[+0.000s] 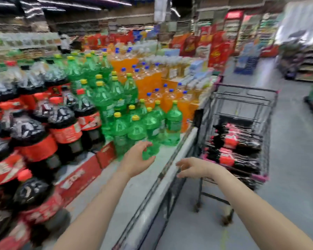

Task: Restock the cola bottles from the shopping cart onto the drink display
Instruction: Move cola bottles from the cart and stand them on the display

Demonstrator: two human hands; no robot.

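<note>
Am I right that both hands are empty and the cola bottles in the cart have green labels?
Not quite. The head view shows both the left hand and right hand empty, but the cola bottles in the shopping cart have red labels, not green.

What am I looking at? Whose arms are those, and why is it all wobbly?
This is one picture from a camera worn on a person's head, so you see what they see. It is blurry because the picture is smeared by motion. The arms belong to that person, who is in a shop. Their left hand and right hand are both open and hold nothing. On the left is a drink display with cola bottles, green bottles and orange bottles. On the right stands a shopping cart with more cola lying inside. The right hand reaches toward the cart.
</note>
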